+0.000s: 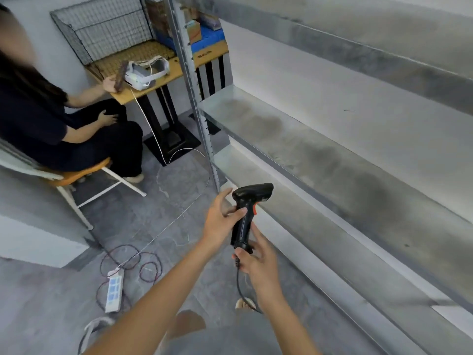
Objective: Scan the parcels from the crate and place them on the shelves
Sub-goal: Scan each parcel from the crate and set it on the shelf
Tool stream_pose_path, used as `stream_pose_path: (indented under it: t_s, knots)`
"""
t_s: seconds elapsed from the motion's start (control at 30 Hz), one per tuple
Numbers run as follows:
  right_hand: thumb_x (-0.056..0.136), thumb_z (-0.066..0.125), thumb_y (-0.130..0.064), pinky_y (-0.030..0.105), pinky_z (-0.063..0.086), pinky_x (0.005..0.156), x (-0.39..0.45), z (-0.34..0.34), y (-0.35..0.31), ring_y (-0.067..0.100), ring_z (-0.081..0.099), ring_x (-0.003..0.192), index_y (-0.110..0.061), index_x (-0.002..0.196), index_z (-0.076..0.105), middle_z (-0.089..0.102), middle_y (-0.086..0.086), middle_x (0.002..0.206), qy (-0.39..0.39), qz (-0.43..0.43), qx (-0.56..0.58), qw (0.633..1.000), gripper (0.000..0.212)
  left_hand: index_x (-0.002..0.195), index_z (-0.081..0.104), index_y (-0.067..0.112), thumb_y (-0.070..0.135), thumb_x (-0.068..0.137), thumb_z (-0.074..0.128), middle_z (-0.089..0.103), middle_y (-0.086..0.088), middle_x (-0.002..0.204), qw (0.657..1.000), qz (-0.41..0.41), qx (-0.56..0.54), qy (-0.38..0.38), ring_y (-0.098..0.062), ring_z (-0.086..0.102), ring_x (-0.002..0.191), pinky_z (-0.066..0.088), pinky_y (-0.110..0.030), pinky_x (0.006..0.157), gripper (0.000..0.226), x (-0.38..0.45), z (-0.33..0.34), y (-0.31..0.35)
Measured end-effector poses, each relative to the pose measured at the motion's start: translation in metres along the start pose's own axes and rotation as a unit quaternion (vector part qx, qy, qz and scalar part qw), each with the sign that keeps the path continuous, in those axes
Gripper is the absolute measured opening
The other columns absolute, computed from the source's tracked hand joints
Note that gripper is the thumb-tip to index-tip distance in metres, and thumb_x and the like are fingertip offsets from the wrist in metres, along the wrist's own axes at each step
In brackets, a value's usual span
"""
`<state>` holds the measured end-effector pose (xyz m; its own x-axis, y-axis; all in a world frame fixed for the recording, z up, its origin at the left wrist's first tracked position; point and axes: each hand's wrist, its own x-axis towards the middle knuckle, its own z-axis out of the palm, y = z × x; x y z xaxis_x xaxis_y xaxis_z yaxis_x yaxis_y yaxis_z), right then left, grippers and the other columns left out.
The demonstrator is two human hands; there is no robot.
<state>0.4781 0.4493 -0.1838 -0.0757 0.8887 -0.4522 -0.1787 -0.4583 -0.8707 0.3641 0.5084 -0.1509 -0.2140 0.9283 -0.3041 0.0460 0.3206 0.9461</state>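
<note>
Two hands share one black barcode scanner (249, 213) with an orange trigger: the right hand (258, 260) pinches the base of its grip where the cable leaves, and the left hand (222, 217) curls thumb and fingers round the upper grip just under the head. This looks like the readying step, taking the scanner into a working hold before any parcel is scanned. Next, one hand must free itself to fetch a parcel; no parcel or crate can be picked out for certain. Right of the hands run bare metal shelves (345, 175). Left, a power strip (114, 290) lies on the floor. Beyond, a seated person (51, 124) is beside a table (163, 78); its edge print is unreadable.
</note>
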Motion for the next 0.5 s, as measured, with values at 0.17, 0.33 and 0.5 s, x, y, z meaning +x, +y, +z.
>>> stream_pose_path:
  t_s: [0.17, 0.33, 0.5]
  knots:
    - [0.091, 0.064, 0.007, 0.042, 0.058, 0.082, 0.044, 0.016, 0.015, 0.024, 0.068, 0.081, -0.044, 0.132, 0.051, 0.072, 0.007, 0.101, 0.059, 0.036, 0.015, 0.997, 0.067, 0.137, 0.047, 0.012, 0.001, 0.095, 0.069, 0.078, -0.013, 0.098, 0.997, -0.059, 0.009, -0.055, -0.023, 0.076, 0.088, 0.06, -0.03, 0.082, 0.049, 0.053, 0.001, -0.019]
    - [0.091, 0.064, 0.004, 0.046, 0.056, 0.092, 0.096, 0.036, 0.021, 0.03, 0.07, 0.093, -0.042, 0.137, 0.045, 0.072, 0.0, 0.102, 0.164, 0.037, 0.016, 0.986, 0.068, 0.131, 0.05, 0.018, 0.0, 0.094, 0.071, 0.076, -0.019, 0.106, 0.982, -0.087, 0.067, -0.154, -0.021, 0.075, 0.096, 0.058, -0.029, 0.088, 0.046, 0.125, 0.011, -0.032]
    - [0.093, 0.065, 0.0, 0.05, 0.053, 0.098, 0.154, 0.047, 0.043, 0.033, 0.07, 0.102, -0.032, 0.148, 0.045, 0.069, 0.01, 0.118, 0.258, 0.048, 0.053, 0.964, 0.067, 0.144, 0.048, 0.021, 0.001, 0.093, 0.072, 0.067, -0.016, 0.126, 0.946, -0.085, 0.156, -0.272, -0.027, 0.065, 0.12, 0.05, -0.05, 0.107, 0.06, 0.196, 0.02, -0.059]
